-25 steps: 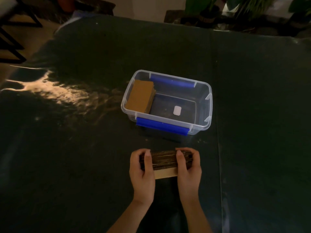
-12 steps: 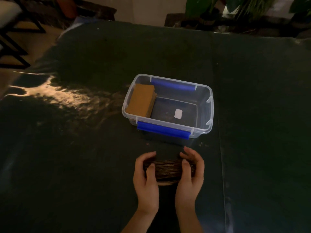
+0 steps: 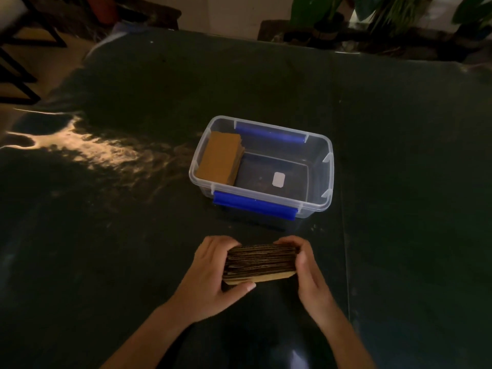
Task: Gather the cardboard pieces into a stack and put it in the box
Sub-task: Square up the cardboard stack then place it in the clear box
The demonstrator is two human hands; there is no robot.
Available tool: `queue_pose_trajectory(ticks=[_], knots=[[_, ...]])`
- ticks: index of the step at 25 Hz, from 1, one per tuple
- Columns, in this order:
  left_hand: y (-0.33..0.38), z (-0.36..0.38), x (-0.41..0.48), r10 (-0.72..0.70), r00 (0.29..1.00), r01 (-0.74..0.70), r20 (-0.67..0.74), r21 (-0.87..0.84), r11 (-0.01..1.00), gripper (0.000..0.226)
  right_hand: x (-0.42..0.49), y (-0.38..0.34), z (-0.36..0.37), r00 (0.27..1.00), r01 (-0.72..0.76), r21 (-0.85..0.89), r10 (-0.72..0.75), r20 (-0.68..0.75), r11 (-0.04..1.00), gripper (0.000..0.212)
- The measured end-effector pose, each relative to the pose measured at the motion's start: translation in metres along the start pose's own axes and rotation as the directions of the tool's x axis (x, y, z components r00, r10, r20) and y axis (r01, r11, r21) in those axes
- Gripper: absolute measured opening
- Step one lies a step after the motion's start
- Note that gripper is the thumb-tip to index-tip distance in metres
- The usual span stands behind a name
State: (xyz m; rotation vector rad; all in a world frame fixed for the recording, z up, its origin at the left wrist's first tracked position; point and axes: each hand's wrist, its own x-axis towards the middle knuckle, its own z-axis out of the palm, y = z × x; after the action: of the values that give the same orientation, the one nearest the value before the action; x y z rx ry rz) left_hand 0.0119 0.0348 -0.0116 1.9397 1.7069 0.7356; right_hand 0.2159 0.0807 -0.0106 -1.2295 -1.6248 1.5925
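A stack of cardboard pieces [image 3: 261, 262] stands on edge on the dark table, held between both hands just in front of the box. My left hand [image 3: 210, 278] grips its left end, thumb under the near lower edge. My right hand [image 3: 306, 265] clasps its right end. The clear plastic box [image 3: 328, 166] with blue latches sits beyond the hands. Another stack of brown cardboard [image 3: 221, 157] leans inside it against the left wall. A small white label [image 3: 278, 179] shows on the box floor.
The table [image 3: 119, 235] is dark and glossy, with a bright reflection at the left. Potted plants [image 3: 372, 14] stand past its far edge, and chair legs [image 3: 16, 75] at the far left. A seam in the table cover runs down right of the box.
Both hands have shifted outward to the ends of the stack, thumbs off its top. The stack has tilted so that its pale bottom piece shows again.
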Motion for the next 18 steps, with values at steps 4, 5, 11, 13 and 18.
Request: queue_pose_trajectory(ticks=[4,5,11,13,18], knots=[[0.001,-0.006,0.000,0.007,0.998,-0.014,0.063,0.102,0.995,0.059,-0.002,-0.006,-0.043,0.968,0.063,-0.388,0.039,0.249,0.920,0.065],[0.000,-0.006,0.000,-0.009,0.997,0.002,0.071,0.110,0.994,0.061,0.002,-0.009,-0.045,0.976,0.124,-0.463,-0.024,0.218,0.878,0.058],[0.012,-0.005,-0.001,-0.176,0.979,0.160,0.098,0.151,0.975,0.062,0.012,-0.020,-0.043,0.986,0.155,-0.468,-0.103,0.135,0.870,0.041],[0.018,-0.001,0.000,-0.187,0.976,0.166,0.112,0.175,0.970,0.061,0.012,-0.020,-0.046,0.986,0.150,-0.469,-0.097,0.135,0.871,0.040],[0.028,-0.005,0.001,-0.168,0.977,0.119,0.130,0.317,0.941,0.064,0.013,-0.018,-0.042,0.990,0.085,-0.405,-0.032,0.136,0.910,0.049]])
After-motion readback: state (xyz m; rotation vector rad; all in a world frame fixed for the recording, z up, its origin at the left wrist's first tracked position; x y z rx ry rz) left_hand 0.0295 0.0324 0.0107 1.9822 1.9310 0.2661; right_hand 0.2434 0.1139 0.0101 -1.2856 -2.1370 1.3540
